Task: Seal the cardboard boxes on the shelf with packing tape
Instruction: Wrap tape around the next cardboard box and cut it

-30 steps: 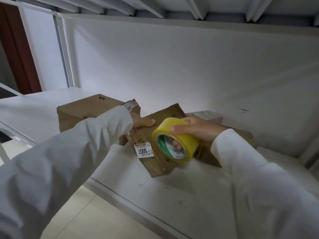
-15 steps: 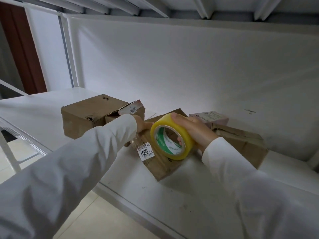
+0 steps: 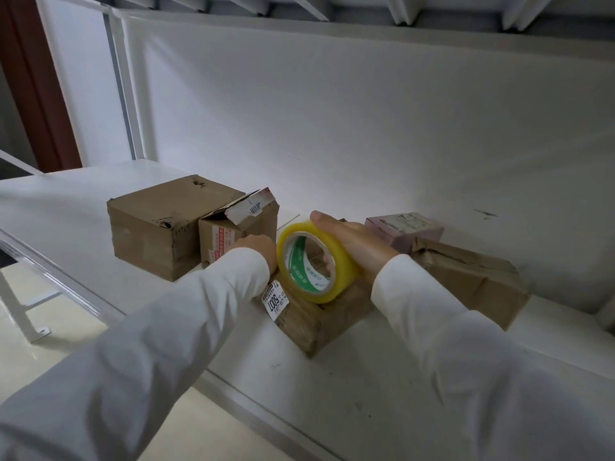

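Note:
A yellow roll of packing tape with a green-printed core stands on edge on a flat cardboard box that carries a white "5007" label. My right hand grips the roll from above and behind, and fingertips show through its core. My left hand rests on the same box just left of the roll. Its fingers are hidden behind the roll and my sleeve. The box lies at an angle on the white shelf.
A large closed brown box and a smaller box with a raised torn flap stand to the left. A pink box and a crumpled brown box sit to the right. The shelf's back wall is close behind; its front edge runs diagonally.
The roll has shifted left on the flat box, up against my left hand, and my right hand now reaches further over it. My left thumb no longer shows.

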